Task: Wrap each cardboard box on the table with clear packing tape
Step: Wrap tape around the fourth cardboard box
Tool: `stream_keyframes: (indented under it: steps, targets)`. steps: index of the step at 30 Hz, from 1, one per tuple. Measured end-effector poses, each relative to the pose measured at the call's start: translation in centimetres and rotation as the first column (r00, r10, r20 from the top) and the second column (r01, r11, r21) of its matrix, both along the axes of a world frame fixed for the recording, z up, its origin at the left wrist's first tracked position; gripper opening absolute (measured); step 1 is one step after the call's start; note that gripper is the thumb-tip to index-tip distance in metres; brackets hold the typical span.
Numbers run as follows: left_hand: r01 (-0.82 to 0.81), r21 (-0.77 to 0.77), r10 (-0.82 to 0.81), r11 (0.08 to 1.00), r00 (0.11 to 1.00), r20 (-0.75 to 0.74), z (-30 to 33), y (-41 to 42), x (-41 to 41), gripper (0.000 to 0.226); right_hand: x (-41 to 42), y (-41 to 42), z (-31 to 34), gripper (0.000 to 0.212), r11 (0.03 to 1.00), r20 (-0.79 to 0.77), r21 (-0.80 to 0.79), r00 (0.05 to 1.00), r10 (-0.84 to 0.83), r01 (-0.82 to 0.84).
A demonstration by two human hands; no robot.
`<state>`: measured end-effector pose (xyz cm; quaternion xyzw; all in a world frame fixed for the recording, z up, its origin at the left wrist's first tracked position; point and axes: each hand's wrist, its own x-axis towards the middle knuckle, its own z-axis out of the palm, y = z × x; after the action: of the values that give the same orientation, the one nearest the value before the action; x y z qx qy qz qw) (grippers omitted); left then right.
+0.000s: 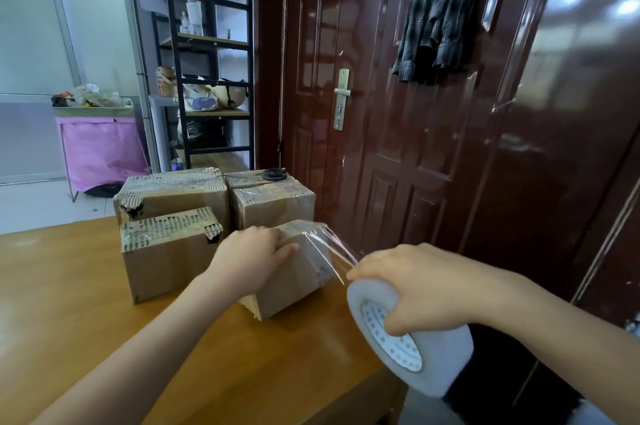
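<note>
A small cardboard box [294, 281] sits near the right edge of the wooden table [86, 338]. My left hand [251, 256] rests on its top left side with the fingers laid over the box. My right hand [422, 282] grips a large roll of clear packing tape [415, 352] held off the table's right edge. A strip of clear tape [334, 248] stretches from the roll to the box's top right corner. Three more cardboard boxes stand behind: one at front left [166, 255], one at back left [173, 194], one at back right [273, 201].
Black scissors [275, 175] lie on the back right box. A dark red door [415, 113] stands close behind the table on the right. A black metal shelf [207, 61] and a pink-lined bin [100, 147] are farther back left.
</note>
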<state>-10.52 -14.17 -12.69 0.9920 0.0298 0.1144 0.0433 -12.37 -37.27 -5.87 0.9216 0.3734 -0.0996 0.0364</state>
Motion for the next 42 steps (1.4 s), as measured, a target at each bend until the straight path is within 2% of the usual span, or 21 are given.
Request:
stream_keyframes:
  steps: [2, 4, 7, 9, 11, 14, 15, 18, 20, 22, 24, 26, 28, 31, 32, 33, 34, 36, 37, 39, 42]
  targets:
    - [-0.015, -0.276, -0.006, 0.961, 0.997, -0.074, 0.6, 1.2, 0.4, 0.050, 0.9, 0.8, 0.5, 0.068, 1.000, -0.006, 0.015, 1.000, 0.005, -0.005]
    - [-0.038, -0.524, -0.037, 0.851, 0.991, -0.131, 0.6, 2.2, 0.6, 0.045, 1.6, 1.9, 0.4, 0.065, 1.000, -0.026, 0.004, 1.000, 0.004, -0.004]
    - [-0.097, -0.663, -0.086, 0.742, 0.968, -0.237, -0.3, 2.9, 0.7, 0.040, 2.5, 3.6, -0.7, 0.061, 0.996, -0.035, -0.084, 0.999, 0.026, -0.029]
    - [-0.096, -0.692, -0.102, 0.715, 0.966, -0.239, -1.0, 3.2, 0.9, 0.038, 2.9, 4.4, -1.1, 0.057, 0.993, -0.021, -0.110, 0.999, 0.032, -0.035]
    - [-0.020, -0.653, -0.085, 0.757, 0.988, -0.129, -1.2, 3.2, 1.2, 0.034, 3.4, 4.6, -1.3, 0.056, 0.993, -0.020, -0.111, 0.999, 0.029, -0.031]
    - [0.105, -0.417, -0.086, 0.903, 0.994, 0.064, -0.8, 2.6, 0.9, 0.030, 3.8, 4.4, -1.6, 0.058, 0.995, -0.022, -0.097, 0.999, 0.025, -0.027]
    - [0.121, -0.319, -0.104, 0.940, 0.992, 0.069, -0.6, 2.3, 0.5, 0.038, 3.8, 4.2, -1.7, 0.058, 0.995, -0.019, -0.093, 0.999, 0.026, -0.027]
    - [0.120, -0.058, -0.127, 0.991, 0.982, -0.141, 0.0, 1.3, -0.8, 0.104, 3.8, 3.9, -1.9, 0.052, 0.997, -0.005, -0.070, 1.000, 0.026, -0.026]
    - [0.117, 0.101, -0.093, 0.988, 0.973, -0.211, 0.2, 0.6, -1.5, 0.120, 3.6, 3.6, -1.7, 0.054, 0.999, -0.023, -0.042, 0.999, 0.025, -0.026]
    - [0.114, 0.085, -0.099, 0.990, 0.982, -0.161, 0.2, 0.3, -1.6, 0.109, 3.5, 3.4, -1.1, 0.060, 0.999, -0.059, -0.023, 0.998, 0.030, -0.032]
    - [0.097, -0.146, -0.122, 0.984, 0.978, -0.171, 0.7, 0.5, -1.4, 0.099, 3.5, 3.0, 0.0, 0.067, 0.999, -0.076, 0.006, 0.996, 0.037, -0.037]
    - [0.062, -0.479, -0.174, 0.876, 0.965, -0.195, 1.0, 1.0, -1.3, 0.091, 3.7, 2.9, 1.8, 0.071, 0.994, -0.021, 0.099, 0.999, 0.039, -0.037]
    - [0.024, -0.709, -0.238, 0.705, 0.949, -0.205, 1.1, 1.6, -1.4, 0.073, 4.1, 3.2, 3.3, 0.070, 0.962, 0.058, 0.272, 0.998, -0.006, -0.010]
    - [-0.057, -0.902, -0.309, 0.428, 0.929, -0.205, 1.0, 2.2, -1.1, 0.047, 5.0, 5.0, 4.0, 0.058, 0.873, 0.118, 0.486, 0.986, -0.121, 0.049]
    - [-0.040, -0.923, -0.296, 0.383, 0.941, -0.164, 1.0, 2.2, -0.8, 0.040, 5.3, 5.8, 4.0, 0.052, 0.854, 0.125, 0.517, 0.982, -0.144, 0.060]
    - [0.026, -0.906, -0.256, 0.423, 0.962, -0.092, 0.9, 2.2, -0.6, 0.037, 5.7, 6.8, 3.9, 0.043, 0.840, 0.127, 0.540, 0.980, -0.151, 0.060]
    - [0.121, -0.830, -0.204, 0.544, 0.979, 0.009, 0.5, 2.1, -0.2, 0.038, 6.1, 7.7, 3.9, 0.032, 0.826, 0.128, 0.561, 0.981, -0.148, 0.051]
    - [0.234, -0.479, -0.137, 0.846, 0.964, 0.230, -0.3, 1.4, -0.1, 0.037, 7.1, 9.5, 4.1, 0.016, 0.791, 0.148, 0.611, 0.976, -0.158, 0.036]
    - [0.236, -0.283, -0.143, 0.930, 0.939, 0.312, -0.7, 1.1, -0.3, 0.036, 7.6, 10.2, 4.2, 0.013, 0.768, 0.165, 0.639, 0.970, -0.177, 0.032]
    - [0.200, -0.006, -0.186, 0.980, 0.923, 0.337, -1.3, 0.9, -0.5, 0.051, 8.6, 11.4, 4.3, 0.019, 0.702, 0.213, 0.712, 0.949, -0.232, 0.011]
    - [0.164, 0.056, -0.169, 0.985, 0.981, 0.091, -1.2, 0.9, -1.3, 0.095, 9.6, 12.7, 3.6, 0.034, 0.587, 0.286, 0.807, 0.912, -0.294, -0.064]
